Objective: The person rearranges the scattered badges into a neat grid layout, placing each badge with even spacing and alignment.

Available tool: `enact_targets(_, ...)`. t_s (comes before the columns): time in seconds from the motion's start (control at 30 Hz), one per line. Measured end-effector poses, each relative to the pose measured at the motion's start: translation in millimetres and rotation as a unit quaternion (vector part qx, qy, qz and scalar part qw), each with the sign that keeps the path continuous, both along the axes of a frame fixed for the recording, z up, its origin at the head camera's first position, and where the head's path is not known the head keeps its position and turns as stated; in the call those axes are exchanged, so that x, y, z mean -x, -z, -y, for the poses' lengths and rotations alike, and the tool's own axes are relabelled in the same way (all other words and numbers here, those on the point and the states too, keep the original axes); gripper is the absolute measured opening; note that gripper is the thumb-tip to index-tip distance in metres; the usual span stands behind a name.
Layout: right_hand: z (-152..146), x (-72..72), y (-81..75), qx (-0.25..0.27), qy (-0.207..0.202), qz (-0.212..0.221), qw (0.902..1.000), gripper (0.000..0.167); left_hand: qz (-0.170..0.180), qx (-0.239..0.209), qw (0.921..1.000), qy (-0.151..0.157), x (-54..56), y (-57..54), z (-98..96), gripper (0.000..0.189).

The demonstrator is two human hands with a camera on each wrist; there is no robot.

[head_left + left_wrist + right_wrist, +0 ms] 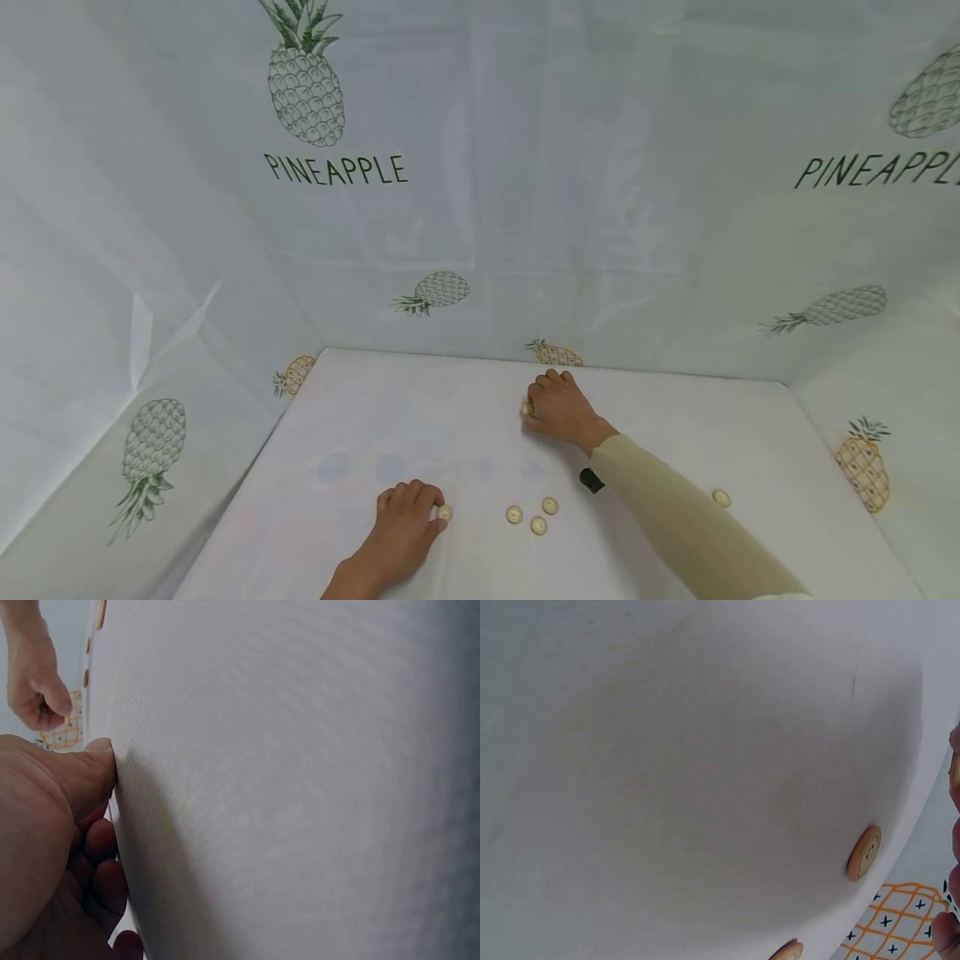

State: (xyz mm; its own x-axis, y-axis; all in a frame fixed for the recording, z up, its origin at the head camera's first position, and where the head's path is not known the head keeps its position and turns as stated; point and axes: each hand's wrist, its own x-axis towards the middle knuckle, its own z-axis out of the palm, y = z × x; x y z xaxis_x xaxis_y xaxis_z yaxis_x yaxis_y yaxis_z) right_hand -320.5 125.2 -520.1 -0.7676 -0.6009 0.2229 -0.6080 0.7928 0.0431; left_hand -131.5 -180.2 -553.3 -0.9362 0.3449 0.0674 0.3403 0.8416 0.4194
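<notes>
My left hand is low over the front of the white table, thumb and forefinger pinching a pale round button. In the left wrist view that hand has its fingertips at the table surface, and its button is hidden. Farther back, my right hand holds another button between thumb and fingers. Only fingertips with this button show at the right wrist view's edge. Between the hands, nearer the front, lie three loose buttons, among them one on the left and one at the top.
Another button lies alone at the right, beyond the right forearm. A small black object shows beside the right wrist. White sheets printed with pineapples rise around the table's back and sides.
</notes>
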Motion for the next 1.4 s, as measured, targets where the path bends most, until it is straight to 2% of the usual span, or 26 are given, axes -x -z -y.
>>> enact_targets(0.17, 6.8, 3.9, 4.2, -0.002, 0.000, 0.000, 1.0000, 0.021, 0.013, 0.001, 0.9999, 0.001, -0.3, -3.7, 0.2, 0.022)
enact_targets(0.33, 11.8, 6.0, 5.4, -0.004, 0.010, 0.027, 0.9996, 0.022, 0.039, 0.004, 0.9992, -0.004, -0.9, -9.6, -0.8, 0.024)
enact_targets(0.5, 12.8, 7.6, 7.7, -0.002, 0.021, 0.055, 0.9983, 0.020, 0.037, 0.010, 0.9993, 0.000, -1.4, -10.3, -1.2, 0.025)
enact_targets(0.83, 14.2, 9.7, 11.4, -0.003, 0.028, 0.072, 0.9970, 0.021, 0.041, 0.011, 0.9991, -0.001, -1.1, -8.4, -0.8, 0.024)
enact_targets(1.07, 16.1, 9.3, 11.1, -0.008, 0.034, 0.073, 0.9967, 0.021, 0.034, 0.015, 0.9993, -0.004, -0.4, -5.2, -1.0, 0.025)
enact_targets(1.4, 17.7, 7.8, 8.6, -0.010, 0.033, 0.067, 0.9972, 0.022, 0.038, 0.016, 0.9991, -0.003, -1.3, -6.9, -0.8, 0.024)
